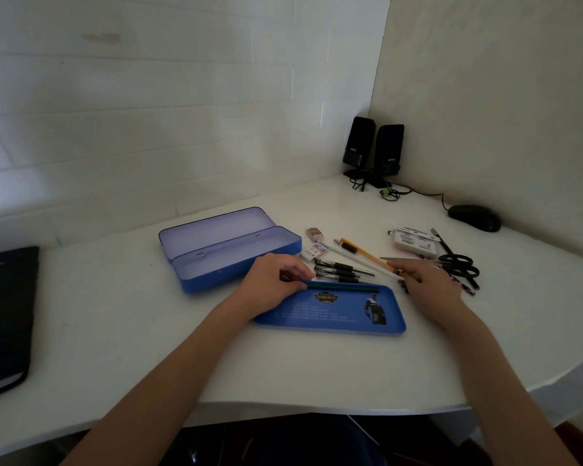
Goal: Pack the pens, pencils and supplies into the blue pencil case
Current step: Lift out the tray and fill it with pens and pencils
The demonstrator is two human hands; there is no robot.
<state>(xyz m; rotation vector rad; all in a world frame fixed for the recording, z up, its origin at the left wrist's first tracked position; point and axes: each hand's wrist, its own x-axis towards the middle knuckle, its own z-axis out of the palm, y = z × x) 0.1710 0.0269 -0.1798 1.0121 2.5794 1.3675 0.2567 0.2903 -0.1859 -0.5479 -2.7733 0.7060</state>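
Nearest, left hand [276,284] pinches a green pencil [342,288] on the blue tray [334,317]; right hand [428,280] grips pencils [392,264]; case [229,250] empty, most supplies unpacked.

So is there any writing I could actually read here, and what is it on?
Nothing reads clearly.
Blue metal inner tray: a badge logo and rows of small print, too blurred.
Small white eraser: a printed label, perhaps digits, too small.
Two black desk speakers: a tiny white brand mark on each, unreadable.
White labelled packet: printing too blurred.
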